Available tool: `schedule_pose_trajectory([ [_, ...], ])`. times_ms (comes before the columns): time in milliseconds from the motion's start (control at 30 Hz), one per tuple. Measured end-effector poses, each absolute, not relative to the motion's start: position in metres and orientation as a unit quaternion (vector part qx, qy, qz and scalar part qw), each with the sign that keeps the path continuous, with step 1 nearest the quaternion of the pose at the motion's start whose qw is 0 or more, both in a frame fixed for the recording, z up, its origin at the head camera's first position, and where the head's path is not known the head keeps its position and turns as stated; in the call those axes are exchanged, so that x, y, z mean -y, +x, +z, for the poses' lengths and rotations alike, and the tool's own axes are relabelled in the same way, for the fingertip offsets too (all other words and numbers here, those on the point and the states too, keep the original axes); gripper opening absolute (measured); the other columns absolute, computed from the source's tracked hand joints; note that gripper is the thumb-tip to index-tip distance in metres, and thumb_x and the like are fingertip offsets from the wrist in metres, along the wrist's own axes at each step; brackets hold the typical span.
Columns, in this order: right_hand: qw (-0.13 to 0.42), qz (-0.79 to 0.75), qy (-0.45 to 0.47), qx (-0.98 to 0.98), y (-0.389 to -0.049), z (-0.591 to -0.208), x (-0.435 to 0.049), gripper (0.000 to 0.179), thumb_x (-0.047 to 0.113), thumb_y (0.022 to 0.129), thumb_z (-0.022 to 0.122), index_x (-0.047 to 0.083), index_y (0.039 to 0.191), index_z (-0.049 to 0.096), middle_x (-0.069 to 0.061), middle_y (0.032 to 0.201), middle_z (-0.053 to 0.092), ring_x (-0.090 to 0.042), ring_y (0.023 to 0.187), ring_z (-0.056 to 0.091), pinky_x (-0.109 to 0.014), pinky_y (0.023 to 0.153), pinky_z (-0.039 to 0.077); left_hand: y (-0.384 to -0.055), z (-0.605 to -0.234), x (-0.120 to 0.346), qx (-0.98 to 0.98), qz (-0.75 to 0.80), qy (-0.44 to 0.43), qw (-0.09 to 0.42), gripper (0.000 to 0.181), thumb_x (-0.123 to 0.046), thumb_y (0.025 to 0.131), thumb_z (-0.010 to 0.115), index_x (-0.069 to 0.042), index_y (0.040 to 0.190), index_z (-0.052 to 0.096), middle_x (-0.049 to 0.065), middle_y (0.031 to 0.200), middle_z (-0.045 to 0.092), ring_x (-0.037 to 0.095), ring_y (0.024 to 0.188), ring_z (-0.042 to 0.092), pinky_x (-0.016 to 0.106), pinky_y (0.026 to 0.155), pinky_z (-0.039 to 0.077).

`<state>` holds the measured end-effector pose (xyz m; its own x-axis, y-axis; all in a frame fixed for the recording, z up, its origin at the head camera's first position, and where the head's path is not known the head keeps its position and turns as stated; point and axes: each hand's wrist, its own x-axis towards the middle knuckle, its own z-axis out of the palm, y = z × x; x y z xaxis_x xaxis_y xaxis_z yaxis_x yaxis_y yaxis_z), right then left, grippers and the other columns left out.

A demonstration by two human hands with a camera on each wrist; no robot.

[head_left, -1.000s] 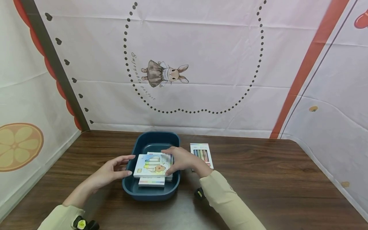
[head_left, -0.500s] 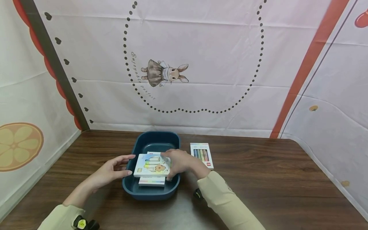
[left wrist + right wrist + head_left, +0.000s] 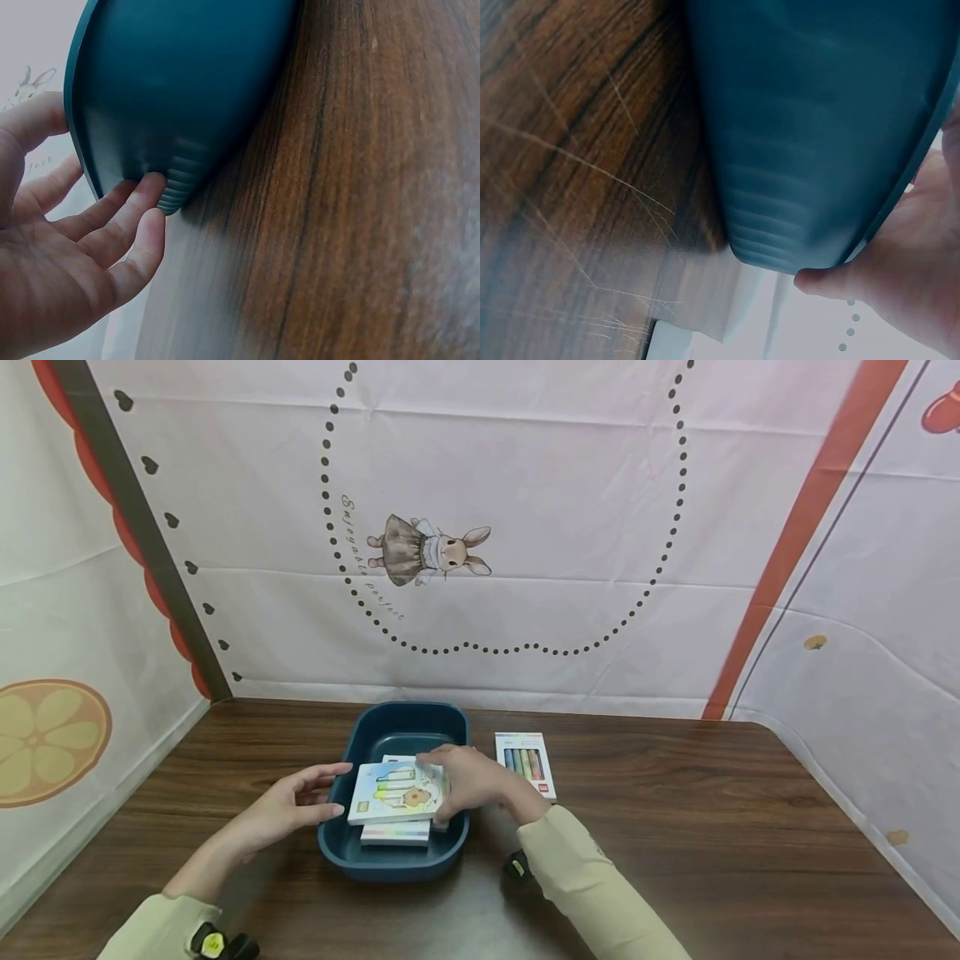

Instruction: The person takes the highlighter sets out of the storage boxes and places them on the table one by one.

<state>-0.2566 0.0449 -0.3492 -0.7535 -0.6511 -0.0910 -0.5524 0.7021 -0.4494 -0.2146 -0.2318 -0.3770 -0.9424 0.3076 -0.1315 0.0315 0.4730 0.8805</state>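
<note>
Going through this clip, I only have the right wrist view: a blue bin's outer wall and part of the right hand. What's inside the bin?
Observer: The head view shows flat boxes piled unevenly in the bin.
Operator: What's printed on the top one?
Observer: The top box carries a small brown cartoon figure among pen-like shapes.
Operator: Anything at the bin's left side?
Observer: Yes, the left hand, reaching toward the wall.

Top box partly hidden by the right hand, finger contact unclear
</note>
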Motion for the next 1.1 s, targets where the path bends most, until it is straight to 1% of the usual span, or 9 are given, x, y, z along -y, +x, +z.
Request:
schedule_pose_trajectory([
  [233,0.136,-0.247,-0.323,-0.904,-0.257,-0.346,-0.05,0.082,0.021,0.064,0.08,0.016,0.136,0.042,-0.003,0.138,0.043,-0.016,0.114,0.043,-0.032,0.097,0.038,-0.215,-0.376,0.231,-0.85,0.5,0.089,0.137,0.065,-0.031,0.082,0.066,-0.008,0.136,0.038,0.023,0.133,0.042,0.033,0.112,0.051,0.043,0.084,0.049],
  [300,0.135,-0.252,-0.326,-0.901,-0.256,-0.345,-0.051,0.082,0.021,0.064,0.079,0.016,0.136,0.041,-0.003,0.138,0.043,-0.017,0.116,0.042,-0.035,0.099,0.037,-0.215,-0.376,0.231,-0.851,0.5,0.087,0.137,0.066,-0.031,0.081,0.066,-0.009,0.136,0.038,0.023,0.133,0.042,0.033,0.113,0.051,0.043,0.084,0.049],
  [367,0.131,-0.255,-0.332,-0.899,-0.257,-0.344,-0.053,0.082,0.021,0.064,0.079,0.015,0.136,0.041,-0.004,0.139,0.043,-0.018,0.12,0.042,-0.038,0.103,0.033,-0.215,-0.376,0.23,-0.851,0.499,0.085,0.137,0.066,-0.031,0.081,0.066,-0.009,0.136,0.038,0.023,0.133,0.042,0.034,0.113,0.05,0.043,0.084,0.049],
  [433,0.128,-0.26,-0.336,-0.896,-0.257,-0.343,-0.055,0.082,0.021,0.064,0.079,0.014,0.137,0.041,-0.004,0.138,0.043,-0.018,0.122,0.041,-0.041,0.104,0.031,-0.215,-0.376,0.23,-0.852,0.499,0.085,0.138,0.066,-0.031,0.081,0.067,-0.009,0.136,0.038,0.023,0.133,0.041,0.034,0.113,0.05,0.043,0.084,0.049],
  [633,0.118,-0.269,-0.351,-0.889,-0.259,-0.342,-0.063,0.082,0.023,0.065,0.079,0.012,0.137,0.041,-0.005,0.139,0.043,-0.019,0.121,0.041,-0.037,0.101,0.036,-0.214,-0.375,0.229,-0.851,0.5,0.079,0.14,0.067,-0.032,0.08,0.067,-0.009,0.136,0.038,0.023,0.133,0.041,0.033,0.113,0.05,0.043,0.085,0.049],
  [767,0.115,-0.283,-0.354,-0.884,-0.259,-0.339,-0.068,0.08,0.023,0.066,0.077,0.011,0.136,0.041,-0.006,0.139,0.043,-0.021,0.123,0.04,-0.041,0.102,0.035,-0.214,-0.375,0.229,-0.85,0.501,0.079,0.14,0.065,-0.029,0.081,0.067,-0.009,0.136,0.037,0.023,0.133,0.04,0.033,0.113,0.05,0.043,0.085,0.049],
  [833,0.116,-0.289,-0.353,-0.882,-0.258,-0.338,-0.071,0.079,0.023,0.066,0.076,0.011,0.136,0.041,-0.007,0.139,0.043,-0.021,0.121,0.041,-0.042,0.101,0.036,-0.214,-0.375,0.229,-0.85,0.501,0.079,0.14,0.065,-0.028,0.082,0.066,-0.009,0.136,0.037,0.023,0.133,0.04,0.033,0.113,0.05,0.043,0.085,0.049],
  [1000,0.12,-0.296,-0.351,-0.88,-0.258,-0.335,-0.077,0.08,0.022,0.067,0.076,0.011,0.137,0.04,-0.005,0.138,0.043,-0.018,0.116,0.043,-0.04,0.099,0.037,-0.214,-0.375,0.229,-0.851,0.501,0.079,0.14,0.065,-0.028,0.082,0.066,-0.009,0.136,0.038,0.024,0.133,0.041,0.033,0.113,0.05,0.043,0.085,0.049],
  [1100,0.124,-0.308,-0.348,-0.876,-0.258,-0.334,-0.081,0.081,0.019,0.067,0.077,0.011,0.138,0.039,-0.006,0.138,0.043,-0.018,0.115,0.042,-0.041,0.099,0.038,-0.214,-0.375,0.229,-0.849,0.502,0.084,0.139,0.064,-0.028,0.082,0.066,-0.009,0.136,0.038,0.024,0.133,0.041,0.034,0.113,0.05,0.043,0.085,0.049],
])
